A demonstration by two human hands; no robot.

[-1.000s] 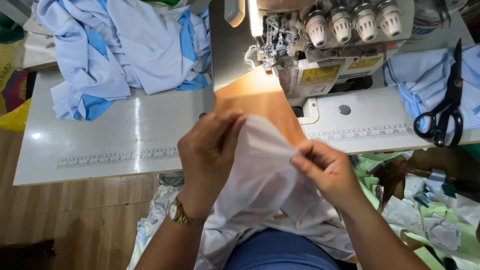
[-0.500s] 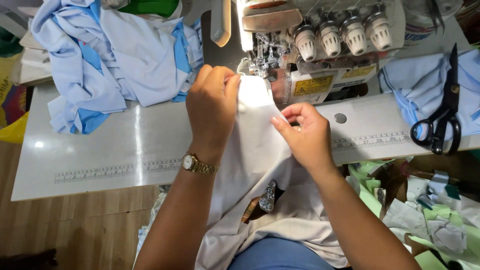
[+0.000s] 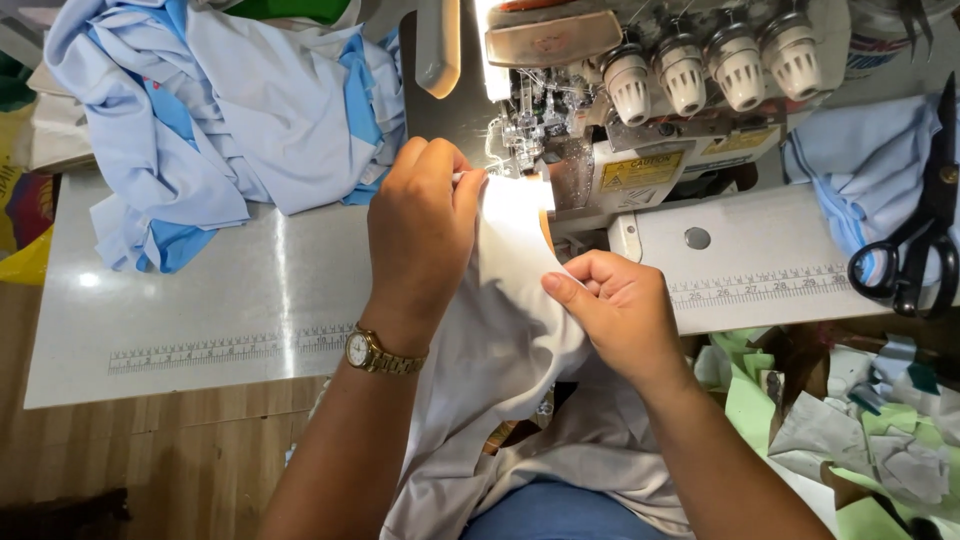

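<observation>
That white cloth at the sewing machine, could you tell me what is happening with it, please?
A person seated at the table holds a piece of white cloth up to the sewing machine with both hands. The left hand, with a gold wristwatch on its wrist, pinches the cloth's top edge right by the needle area. The right hand grips the cloth lower down, at its right side. A heap of light blue garments lies at the table's far left, and black scissors rest on blue fabric at the right.

Matt white cloth (image 3: 510,330); glossy table (image 3: 200,300); metal scissors (image 3: 915,250).
</observation>
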